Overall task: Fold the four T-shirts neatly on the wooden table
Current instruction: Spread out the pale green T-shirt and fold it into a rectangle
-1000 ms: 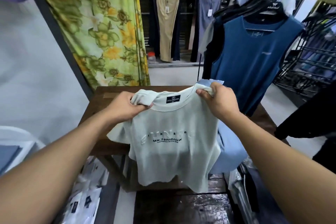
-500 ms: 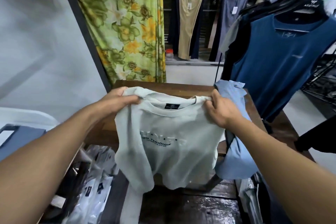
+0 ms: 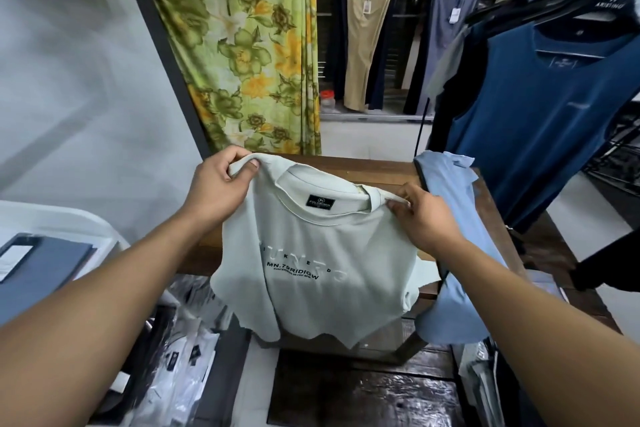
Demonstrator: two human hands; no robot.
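A pale mint T-shirt (image 3: 322,274) with dark chest lettering hangs in the air in front of the wooden table (image 3: 374,170), its printed front facing me. My left hand (image 3: 218,191) grips its left shoulder, raised a little higher than the other side. My right hand (image 3: 422,215) pinches the right shoulder near the collar. The shirt's hem dangles below the table's near edge. A light blue shirt (image 3: 450,253) lies over the table's right side and droops off its front, partly hidden behind my right forearm.
A rack with a dark blue sleeveless top (image 3: 540,114) stands at the right, close to the table. A floral green curtain (image 3: 249,55) hangs behind. Packaged garments (image 3: 187,350) lie on the floor at lower left, and a grey folder (image 3: 38,270) rests on a white surface.
My left hand has risen and moved forward with the shirt's shoulder, tilting the shirt. The right hand shifted its hold closer to the collar. The view has come nearer to the table.
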